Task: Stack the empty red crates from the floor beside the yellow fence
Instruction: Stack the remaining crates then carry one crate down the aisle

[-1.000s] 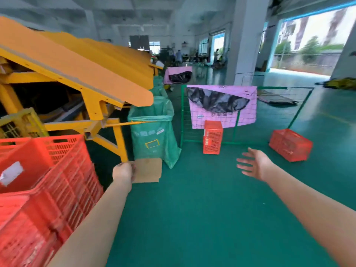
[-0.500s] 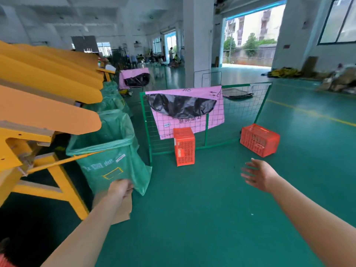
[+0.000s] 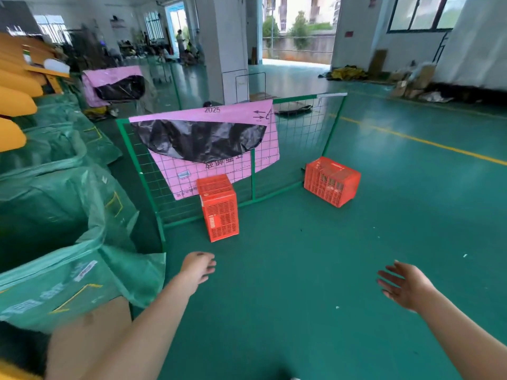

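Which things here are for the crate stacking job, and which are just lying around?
For the job: left red crate, right red crate, left hand, right hand.
Just lying about: green bags, pink sheet, black plastic, green mesh fence.

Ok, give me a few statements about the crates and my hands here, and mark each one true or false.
1. The upright crate and the other crate both sit on the floor by the green fence. True.
2. The crates are stacked. False: they stand apart.
3. The right hand grips a crate. False: it is open and holds nothing.
4. A black bag hangs over the pink sheet. True.
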